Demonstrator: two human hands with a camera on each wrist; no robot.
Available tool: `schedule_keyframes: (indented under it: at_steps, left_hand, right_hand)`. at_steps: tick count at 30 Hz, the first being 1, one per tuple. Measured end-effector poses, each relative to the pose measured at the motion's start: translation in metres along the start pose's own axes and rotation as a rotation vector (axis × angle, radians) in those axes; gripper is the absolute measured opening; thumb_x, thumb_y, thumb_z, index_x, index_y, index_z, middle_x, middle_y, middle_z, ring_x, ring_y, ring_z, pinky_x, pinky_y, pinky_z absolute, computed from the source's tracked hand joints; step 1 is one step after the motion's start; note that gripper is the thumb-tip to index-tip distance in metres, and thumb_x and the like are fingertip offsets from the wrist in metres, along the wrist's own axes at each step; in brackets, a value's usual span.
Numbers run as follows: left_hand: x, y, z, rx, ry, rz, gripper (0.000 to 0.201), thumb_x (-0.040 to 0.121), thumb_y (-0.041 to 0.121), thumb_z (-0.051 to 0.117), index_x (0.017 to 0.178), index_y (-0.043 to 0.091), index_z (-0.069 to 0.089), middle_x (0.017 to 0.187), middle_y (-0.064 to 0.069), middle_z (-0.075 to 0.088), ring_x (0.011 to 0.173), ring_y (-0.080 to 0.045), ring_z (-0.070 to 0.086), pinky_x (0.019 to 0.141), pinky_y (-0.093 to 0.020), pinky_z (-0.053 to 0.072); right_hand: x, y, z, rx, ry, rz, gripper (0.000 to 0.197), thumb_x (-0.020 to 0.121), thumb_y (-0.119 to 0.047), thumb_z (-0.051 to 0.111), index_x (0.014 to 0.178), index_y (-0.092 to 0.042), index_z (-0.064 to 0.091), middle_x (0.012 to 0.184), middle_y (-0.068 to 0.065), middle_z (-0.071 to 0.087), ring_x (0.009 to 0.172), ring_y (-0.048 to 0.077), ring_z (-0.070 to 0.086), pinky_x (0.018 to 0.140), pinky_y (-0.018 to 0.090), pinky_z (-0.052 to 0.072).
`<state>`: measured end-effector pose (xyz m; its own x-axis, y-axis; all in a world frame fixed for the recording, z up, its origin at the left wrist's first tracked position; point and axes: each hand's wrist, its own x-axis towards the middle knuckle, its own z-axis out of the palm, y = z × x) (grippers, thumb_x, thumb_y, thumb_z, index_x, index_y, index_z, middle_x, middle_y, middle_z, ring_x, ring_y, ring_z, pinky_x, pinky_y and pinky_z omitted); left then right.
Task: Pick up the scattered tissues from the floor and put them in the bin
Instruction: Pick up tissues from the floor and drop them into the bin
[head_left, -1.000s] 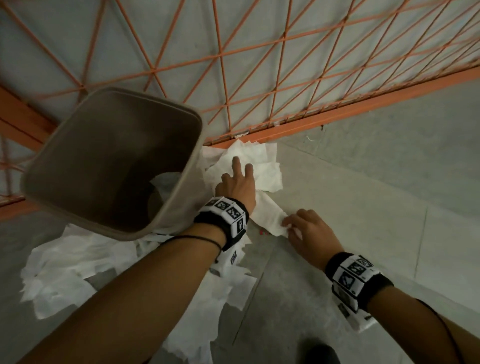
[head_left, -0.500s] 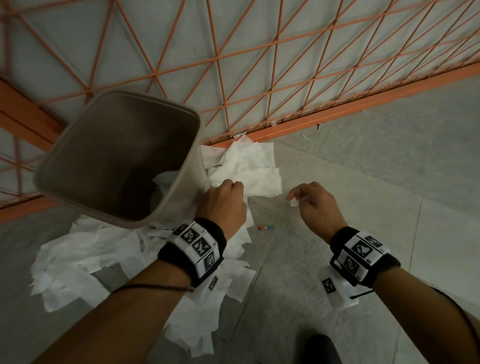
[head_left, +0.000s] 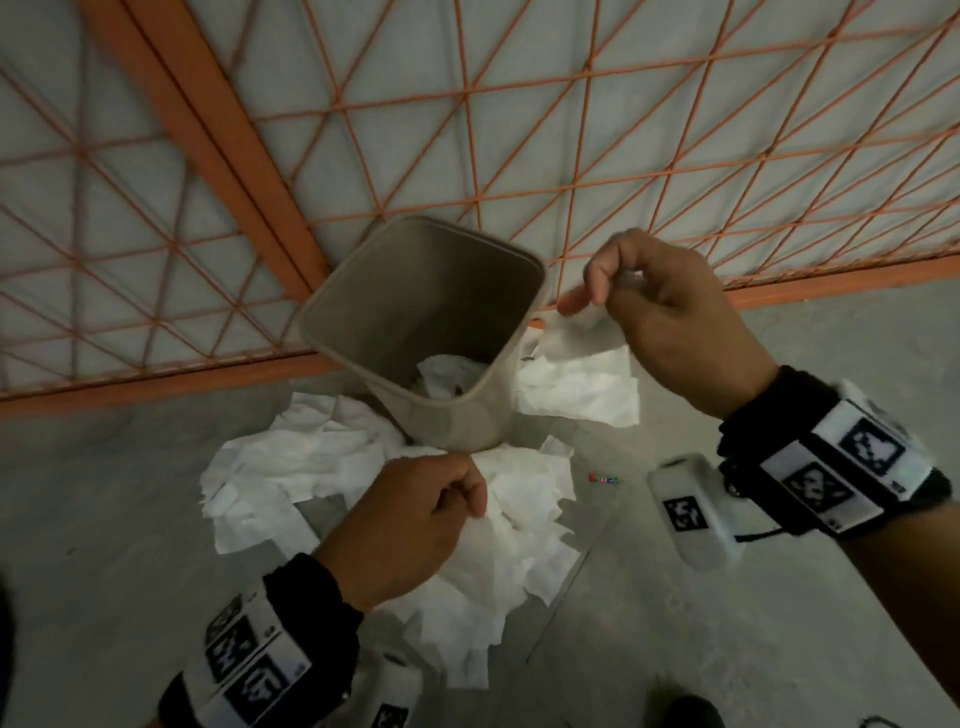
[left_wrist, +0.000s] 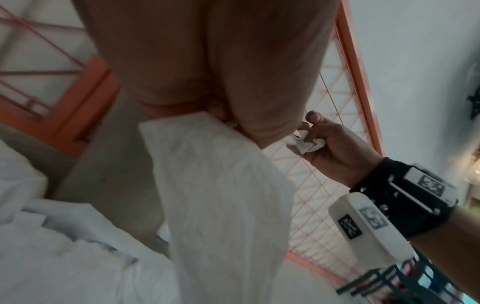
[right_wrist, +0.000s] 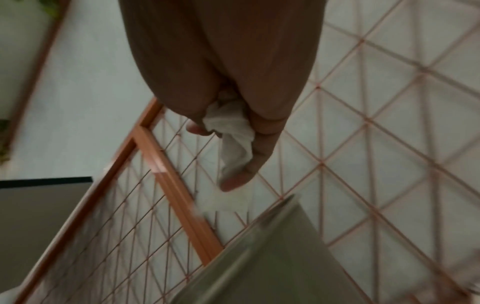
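Bin (head_left: 423, 332): beige, open-topped, standing on the floor (head_left: 779, 597) against the orange mesh fence (head_left: 571, 156); some tissue already inside. Right hand (head_left: 670, 317): raised beside the rim, grip pinched on a small crumpled tissue (right_wrist: 233, 131), apparently poised to drop it in. Left hand (head_left: 410, 525): lower, before the bin, grip closed on a large tissue (left_wrist: 221, 195). Scattered tissues (head_left: 291, 467): many remaining on the floor around the bin's base.
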<state>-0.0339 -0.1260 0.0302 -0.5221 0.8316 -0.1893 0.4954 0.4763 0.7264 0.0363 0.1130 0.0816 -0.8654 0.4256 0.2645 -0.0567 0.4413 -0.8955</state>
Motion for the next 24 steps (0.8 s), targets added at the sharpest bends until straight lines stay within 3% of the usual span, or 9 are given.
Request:
schedule_keyframes:
  at_steps: [3,5,9,11,14,17,19,21,24]
  left_hand:
    - [-0.017,0.002,-0.028,-0.051,0.086,-0.01,0.035,0.089,-0.001,0.045,0.068,0.023,0.059,0.07,0.009,0.062,0.071,-0.003,0.056,0.063,-0.005,0.039]
    - [-0.021,0.014,-0.049,-0.097,0.148,0.033,0.03,0.088,0.004,0.048,0.069,0.025,0.058,0.07,0.015,0.061,0.067,0.002,0.056,0.061,-0.004,0.039]
    - [-0.012,0.036,-0.09,-0.091,0.295,0.144,0.022,0.082,0.001,0.057,0.073,0.021,0.06,0.068,0.015,0.059,0.059,0.001,0.052,0.055,-0.007,0.039]
    - [-0.001,0.043,-0.106,-0.057,0.404,0.195,0.023,0.08,0.0,0.059,0.075,0.022,0.06,0.067,0.018,0.058,0.06,0.002,0.052,0.058,-0.009,0.039]
    - [0.022,0.054,-0.119,-0.011,0.606,0.264,0.022,0.079,-0.001,0.058,0.077,0.021,0.061,0.083,0.01,0.061,0.076,-0.004,0.056,0.071,-0.017,0.044]
    - [0.047,0.059,-0.124,0.151,0.759,0.348,0.021,0.078,-0.002,0.057,0.077,0.018,0.063,0.089,0.001,0.06,0.082,-0.007,0.056,0.072,-0.006,0.039]
    - [0.065,0.052,-0.127,0.22,0.796,0.357,0.021,0.077,-0.002,0.055,0.076,0.017,0.064,0.09,0.0,0.057,0.083,-0.011,0.056,0.073,-0.008,0.04]
    - [0.082,0.041,-0.129,0.249,0.785,0.349,0.02,0.079,-0.002,0.053,0.078,0.015,0.065,0.095,-0.005,0.058,0.087,-0.018,0.059,0.078,-0.021,0.047]
    - [0.099,0.021,-0.126,0.346,0.641,0.235,0.021,0.081,-0.002,0.054,0.082,0.015,0.067,0.102,-0.012,0.058,0.094,-0.026,0.058,0.081,-0.027,0.043]
  right_hand:
    - [0.03,-0.024,0.017,-0.06,-0.096,-0.068,0.031,0.079,0.011,0.039,0.076,-0.014,0.057,0.074,0.002,0.056,0.068,0.01,0.057,0.07,0.024,0.044]
    - [0.049,-0.035,0.032,-0.075,-0.148,-0.074,0.027,0.081,0.005,0.041,0.078,-0.016,0.059,0.074,-0.004,0.053,0.067,0.006,0.049,0.068,0.021,0.04]
    - [0.074,-0.046,0.062,-0.039,-0.259,-0.045,0.023,0.079,-0.01,0.042,0.085,-0.018,0.063,0.085,0.0,0.057,0.07,0.004,0.048,0.067,0.014,0.04]
    - [0.082,-0.045,0.071,-0.028,-0.33,-0.011,0.028,0.08,-0.004,0.043,0.096,-0.008,0.065,0.095,0.006,0.06,0.074,0.002,0.052,0.067,0.007,0.041]
    - [0.084,-0.042,0.069,-0.008,-0.403,0.059,0.038,0.084,0.003,0.042,0.115,-0.005,0.063,0.115,0.003,0.064,0.098,0.001,0.058,0.078,0.004,0.043]
    - [0.079,-0.033,0.051,-0.079,-0.337,0.031,0.047,0.084,0.007,0.039,0.12,-0.014,0.061,0.123,-0.005,0.059,0.113,0.003,0.053,0.097,0.012,0.039]
    - [0.07,-0.022,0.035,-0.139,-0.215,0.007,0.052,0.081,0.005,0.039,0.118,-0.025,0.061,0.129,-0.009,0.057,0.124,0.004,0.047,0.107,0.024,0.034]
    - [0.055,-0.009,0.018,-0.121,-0.086,0.032,0.052,0.081,0.004,0.039,0.114,-0.029,0.061,0.129,-0.009,0.058,0.125,0.006,0.047,0.104,0.026,0.037]
    - [0.024,0.015,0.0,-0.156,0.018,0.132,0.046,0.085,0.006,0.039,0.111,-0.022,0.064,0.122,-0.003,0.062,0.114,0.009,0.055,0.091,0.018,0.042]
